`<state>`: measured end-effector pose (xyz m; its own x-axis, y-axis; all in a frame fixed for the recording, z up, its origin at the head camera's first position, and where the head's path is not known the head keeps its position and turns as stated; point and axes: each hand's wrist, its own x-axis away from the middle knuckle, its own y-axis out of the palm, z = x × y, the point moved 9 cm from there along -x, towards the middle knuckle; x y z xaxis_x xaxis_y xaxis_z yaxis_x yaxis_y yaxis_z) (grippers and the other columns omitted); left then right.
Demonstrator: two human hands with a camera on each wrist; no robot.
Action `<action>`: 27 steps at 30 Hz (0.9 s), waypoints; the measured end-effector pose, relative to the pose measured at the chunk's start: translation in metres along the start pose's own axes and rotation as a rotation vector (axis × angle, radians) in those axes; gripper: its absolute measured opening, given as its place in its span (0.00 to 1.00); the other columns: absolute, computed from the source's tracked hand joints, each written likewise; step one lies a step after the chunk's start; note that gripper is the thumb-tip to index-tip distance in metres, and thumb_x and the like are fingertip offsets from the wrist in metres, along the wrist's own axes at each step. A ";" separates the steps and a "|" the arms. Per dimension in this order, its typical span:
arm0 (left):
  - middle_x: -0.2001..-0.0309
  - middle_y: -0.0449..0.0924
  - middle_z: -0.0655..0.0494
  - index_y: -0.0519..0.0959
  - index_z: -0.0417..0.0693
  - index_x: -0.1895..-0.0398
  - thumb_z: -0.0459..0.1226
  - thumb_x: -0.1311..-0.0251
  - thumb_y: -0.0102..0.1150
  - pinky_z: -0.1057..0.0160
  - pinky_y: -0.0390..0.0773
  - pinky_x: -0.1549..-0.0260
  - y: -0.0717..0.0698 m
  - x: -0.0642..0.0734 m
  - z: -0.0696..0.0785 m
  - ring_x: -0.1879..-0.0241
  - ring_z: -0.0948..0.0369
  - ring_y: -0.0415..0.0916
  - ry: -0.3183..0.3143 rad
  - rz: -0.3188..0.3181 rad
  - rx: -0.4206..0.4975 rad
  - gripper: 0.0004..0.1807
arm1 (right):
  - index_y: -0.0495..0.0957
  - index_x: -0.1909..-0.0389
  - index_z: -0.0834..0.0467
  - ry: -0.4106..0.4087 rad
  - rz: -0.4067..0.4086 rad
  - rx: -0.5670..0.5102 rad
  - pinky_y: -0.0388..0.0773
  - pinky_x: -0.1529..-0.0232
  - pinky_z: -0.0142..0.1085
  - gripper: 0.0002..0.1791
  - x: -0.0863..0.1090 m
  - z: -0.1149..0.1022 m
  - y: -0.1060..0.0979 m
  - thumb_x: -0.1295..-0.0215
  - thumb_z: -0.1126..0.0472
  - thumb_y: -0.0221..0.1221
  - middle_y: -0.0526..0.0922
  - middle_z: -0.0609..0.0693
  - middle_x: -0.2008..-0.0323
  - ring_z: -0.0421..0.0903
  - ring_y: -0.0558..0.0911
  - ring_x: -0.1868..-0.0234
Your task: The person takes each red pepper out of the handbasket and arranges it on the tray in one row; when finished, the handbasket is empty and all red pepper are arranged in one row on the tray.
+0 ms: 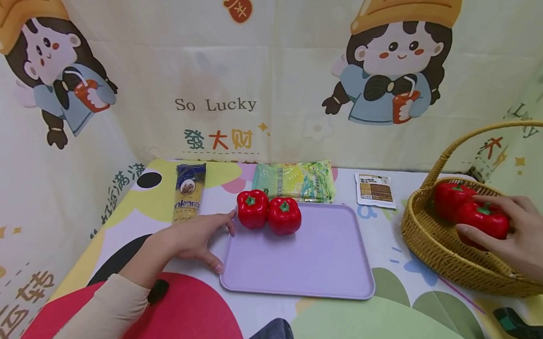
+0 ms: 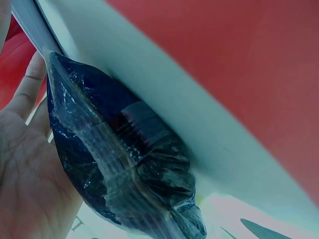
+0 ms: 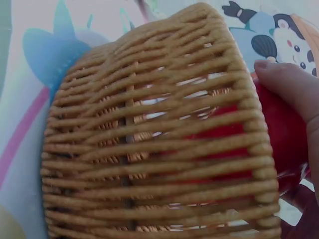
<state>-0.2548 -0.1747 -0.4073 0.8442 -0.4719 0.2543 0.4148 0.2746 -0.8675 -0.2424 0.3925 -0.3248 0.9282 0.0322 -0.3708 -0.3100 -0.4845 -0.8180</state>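
Observation:
My right hand (image 1: 524, 237) grips a red bell pepper (image 1: 483, 220) at the wicker basket (image 1: 421, 235), thumb on the near side and fingers over the far side. Another red bell pepper (image 1: 448, 197) sits beside it in the basket. In the right wrist view the basket's woven wall (image 3: 149, 144) hides part of the held pepper (image 3: 281, 134). My left hand (image 1: 197, 237) touches the left edge of a lilac tray (image 1: 312, 270), thumb and fingers spread. Two red bell peppers, one left (image 1: 252, 210) and one right (image 1: 284, 217), stand side by side at the tray's back left.
A pasta packet (image 1: 188, 193) lies behind my left hand; its dark blue end (image 2: 119, 144) fills the left wrist view's middle. Behind the tray are a green-yellow packet (image 1: 294, 180) and a small white-brown sachet (image 1: 375, 190). The basket's tall handle (image 1: 445, 154) arches over its opening.

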 end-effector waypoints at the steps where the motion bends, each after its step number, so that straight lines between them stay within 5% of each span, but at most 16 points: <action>1: 0.19 0.55 0.54 0.74 0.67 0.46 0.54 0.64 0.85 0.44 0.73 0.33 0.000 0.000 0.000 0.24 0.50 0.60 -0.001 0.001 0.000 0.39 | 0.72 0.37 0.67 -0.006 0.001 -0.009 0.60 0.76 0.16 0.39 0.000 -0.002 0.000 0.46 0.57 0.77 0.62 0.75 0.41 0.78 0.64 0.49; 7: 0.19 0.55 0.54 0.74 0.66 0.46 0.54 0.63 0.85 0.43 0.72 0.33 0.000 0.000 -0.001 0.24 0.50 0.60 -0.002 -0.004 0.005 0.39 | 0.72 0.37 0.66 -0.037 0.035 -0.066 0.58 0.73 0.08 0.37 -0.001 -0.009 -0.002 0.46 0.61 0.76 0.63 0.73 0.40 0.74 0.64 0.48; 11: 0.19 0.55 0.53 0.74 0.66 0.46 0.54 0.63 0.85 0.43 0.72 0.33 0.000 0.000 0.000 0.24 0.50 0.60 0.003 -0.007 0.006 0.39 | 0.72 0.36 0.63 -0.054 0.049 -0.097 0.61 0.72 0.08 0.38 0.001 -0.014 -0.003 0.48 0.63 0.77 0.65 0.67 0.40 0.42 0.65 0.45; 14: 0.19 0.55 0.54 0.74 0.66 0.46 0.54 0.63 0.85 0.44 0.72 0.32 0.000 0.000 0.001 0.24 0.50 0.60 0.010 -0.008 0.005 0.39 | 0.73 0.34 0.60 -0.061 0.073 -0.134 0.63 0.70 0.08 0.39 0.002 -0.017 -0.005 0.47 0.65 0.77 0.67 0.44 0.40 0.24 0.57 0.49; 18: 0.18 0.54 0.54 0.74 0.66 0.46 0.54 0.63 0.85 0.44 0.72 0.32 0.000 0.000 0.002 0.24 0.51 0.59 0.014 -0.014 0.005 0.39 | 0.72 0.31 0.56 -0.054 0.085 -0.162 0.64 0.69 0.08 0.39 0.002 -0.021 -0.006 0.45 0.66 0.75 0.58 0.23 0.43 0.24 0.57 0.47; 22: 0.18 0.54 0.55 0.74 0.66 0.46 0.54 0.63 0.85 0.44 0.71 0.32 0.001 0.000 0.002 0.23 0.51 0.59 0.009 -0.016 0.011 0.39 | 0.72 0.31 0.56 -0.066 0.077 -0.163 0.64 0.69 0.08 0.40 0.000 -0.029 -0.004 0.46 0.67 0.75 0.59 0.26 0.43 0.24 0.57 0.46; 27: 0.18 0.54 0.55 0.74 0.67 0.46 0.54 0.63 0.85 0.44 0.71 0.32 0.000 0.000 0.000 0.24 0.51 0.59 -0.002 -0.011 0.006 0.39 | 0.72 0.33 0.60 -0.125 0.048 -0.156 0.63 0.68 0.08 0.42 -0.003 -0.048 0.000 0.50 0.68 0.77 0.65 0.53 0.38 0.23 0.56 0.46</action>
<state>-0.2548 -0.1743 -0.4074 0.8405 -0.4728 0.2647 0.4260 0.2749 -0.8620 -0.2350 0.3503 -0.3026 0.8773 0.1091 -0.4674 -0.3088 -0.6172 -0.7237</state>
